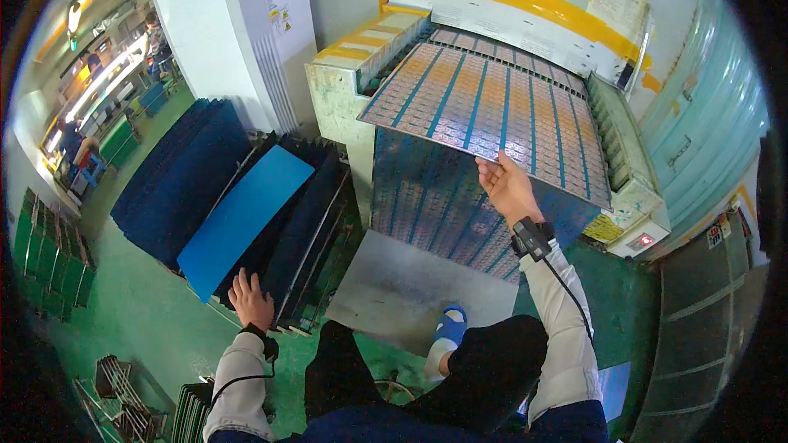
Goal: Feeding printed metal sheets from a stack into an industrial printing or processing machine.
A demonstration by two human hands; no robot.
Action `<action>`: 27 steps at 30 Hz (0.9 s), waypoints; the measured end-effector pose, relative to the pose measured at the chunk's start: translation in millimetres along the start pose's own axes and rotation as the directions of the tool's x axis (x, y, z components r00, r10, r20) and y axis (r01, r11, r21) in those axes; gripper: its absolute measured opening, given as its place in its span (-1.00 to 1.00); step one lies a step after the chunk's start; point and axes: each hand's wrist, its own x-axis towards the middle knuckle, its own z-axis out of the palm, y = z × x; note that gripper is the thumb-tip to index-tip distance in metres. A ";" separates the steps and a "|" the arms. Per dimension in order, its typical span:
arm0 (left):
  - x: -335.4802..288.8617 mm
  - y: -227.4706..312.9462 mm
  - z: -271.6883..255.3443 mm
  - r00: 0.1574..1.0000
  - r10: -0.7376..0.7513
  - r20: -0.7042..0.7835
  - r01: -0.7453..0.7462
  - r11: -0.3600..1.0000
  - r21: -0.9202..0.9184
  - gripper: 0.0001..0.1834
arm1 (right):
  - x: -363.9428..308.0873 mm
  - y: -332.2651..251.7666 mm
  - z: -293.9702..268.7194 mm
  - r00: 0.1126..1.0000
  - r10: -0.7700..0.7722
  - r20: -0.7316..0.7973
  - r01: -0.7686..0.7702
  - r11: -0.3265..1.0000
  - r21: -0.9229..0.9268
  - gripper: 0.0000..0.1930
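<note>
A large circuit board panel (492, 107), copper-toned with blue-green stripes, slants out of the machine's opening. My right hand (509, 189) pinches its front edge, thumb on top and fingers partly hidden beneath. Below that edge, a striped panel surface (435, 205) slopes down toward a grey metal sheet. My left hand (251, 302) is open, its fingers stretched toward the near end of a rack of dark upright panels (308, 234). Whether the fingertips touch a panel there, I cannot tell. A bright blue panel (246, 221) leans across that rack, just beyond the left hand.
The pale machine (341, 107) with yellow tape stands in front of me. Another stack of dark blue panels (185, 172) is at the left, beside a white cabinet (205, 33). The grey metal sheet (394, 279) lies near my feet. Dark framed panels (698, 328) stand at the right.
</note>
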 end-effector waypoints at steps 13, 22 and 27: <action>-6.0 -2.3 -9.0 0.999 0.030 -0.018 -0.030 0.999 0.013 -0.27 | -27.5 15.9 -8.8 0.975 -0.219 0.035 0.180 0.688 -0.703 -0.45; -3.9 -6.7 5.1 0.999 0.020 -0.043 -0.019 1.000 0.014 -0.28 | -36.6 30.7 -24.6 0.797 -0.460 0.391 0.279 -0.294 -0.914 -0.36; -5.1 -4.9 4.0 0.999 0.017 -0.050 -0.017 1.000 0.010 -0.27 | -43.2 30.0 -12.6 0.791 -0.485 0.372 0.223 -0.336 -0.915 -0.33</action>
